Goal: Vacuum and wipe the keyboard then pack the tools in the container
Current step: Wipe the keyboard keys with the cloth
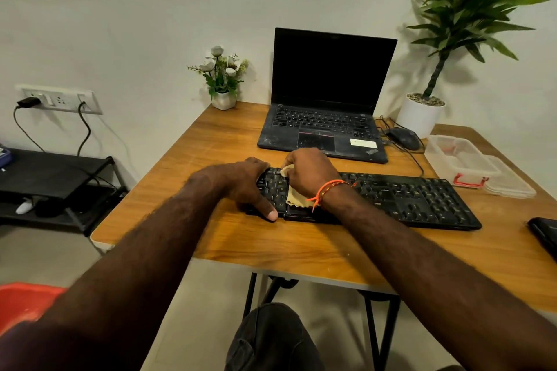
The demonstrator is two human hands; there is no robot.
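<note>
The keyboard (376, 199) lies on the counter (229, 141), near the front edge, with its length running left to right. The left hand (247, 184) grips the left end of the keyboard, fingers curled over the far edge and the thumb set on the near edge, steadying it. The right hand (307, 172) pinches a cloth (297, 197) and presses it onto the left part of the key field, just beside the left hand.

Status, as judged: the wiping step is in progress. It stands at the left end; whether the remaining keys to the right are already wiped cannot be told. No vacuum is identifiable in view, so the vacuuming step cannot be confirmed as done.

The container (458, 156) stands open at the far right of the counter with its lid (512, 184) beside it. No tool is seen inside. Packing remains to be done. A laptop (325, 99) sits beyond the keyboard.
</note>
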